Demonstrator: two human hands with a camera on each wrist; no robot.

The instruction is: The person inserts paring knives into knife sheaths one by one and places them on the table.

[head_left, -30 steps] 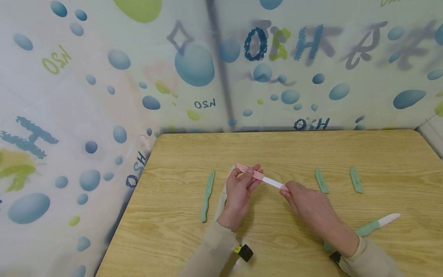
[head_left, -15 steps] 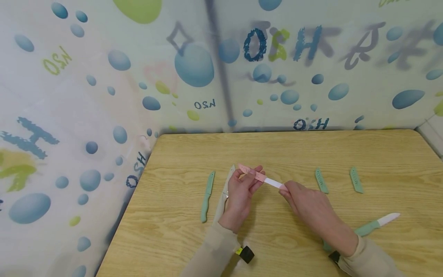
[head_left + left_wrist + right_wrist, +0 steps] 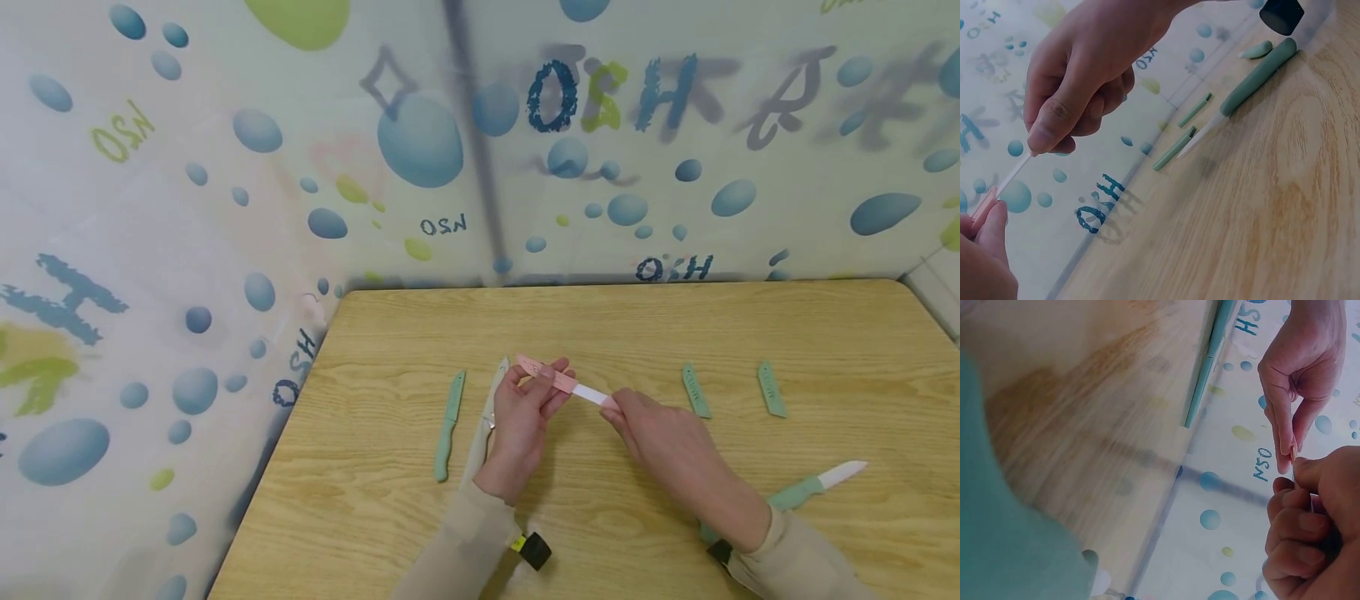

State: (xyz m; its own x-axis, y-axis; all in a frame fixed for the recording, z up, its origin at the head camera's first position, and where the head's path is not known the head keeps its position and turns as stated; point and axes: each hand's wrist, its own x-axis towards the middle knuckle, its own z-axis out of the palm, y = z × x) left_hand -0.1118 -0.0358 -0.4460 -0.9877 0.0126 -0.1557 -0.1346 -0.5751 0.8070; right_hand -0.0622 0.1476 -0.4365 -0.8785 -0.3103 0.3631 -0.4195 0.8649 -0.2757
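Note:
My left hand [image 3: 521, 433] pinches a pink knife sheath [image 3: 528, 365] between thumb and fingers, above the table. A small knife's white blade [image 3: 591, 394] runs into the sheath's open end, with a short stretch of it bare. My right hand [image 3: 675, 446] grips the knife's pink handle, most of which is hidden inside the fist. In the left wrist view the bare blade [image 3: 1015, 174] shows between the two hands. From the right wrist, the curled fingers [image 3: 1297, 528] appear close to the left fingertips.
A sheathed green knife [image 3: 450, 427] and a long off-white knife-shaped thing [image 3: 480, 442] lie left of the left hand. Two green sheaths [image 3: 697, 392] lie at the right. A green knife with a white blade [image 3: 843, 474] is partly hidden beneath the right forearm.
The sheath and left hand have shifted slightly right toward the right hand, and slightly less bare blade shows. The right hand has barely moved.

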